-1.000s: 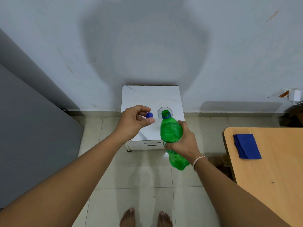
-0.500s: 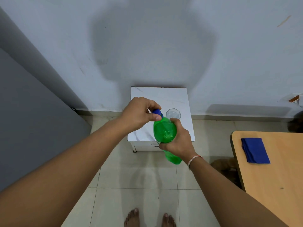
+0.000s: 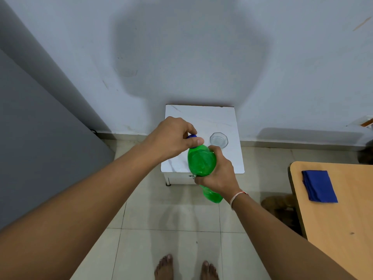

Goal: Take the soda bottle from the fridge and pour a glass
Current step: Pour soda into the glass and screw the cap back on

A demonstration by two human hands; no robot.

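A green soda bottle (image 3: 200, 161) is held tilted in the air over the near edge of a small white table (image 3: 203, 118). My right hand (image 3: 219, 175) grips the bottle around its middle. My left hand (image 3: 173, 136) pinches the blue cap (image 3: 191, 136), which sits on the bottle's neck. A clear empty-looking glass (image 3: 219, 140) stands upright on the white table, just right of the cap and apart from both hands.
The grey fridge side (image 3: 40, 148) fills the left. A wooden table (image 3: 341, 219) with a folded blue cloth (image 3: 319, 185) stands at the right. A pale wall rises behind the white table. My bare feet (image 3: 185, 267) stand on tiled floor.
One second ago my left hand held the cap apart from the open bottle. It has since brought the cap onto the neck and keeps pinching it there. The bottle's neck has shifted left of the glass.
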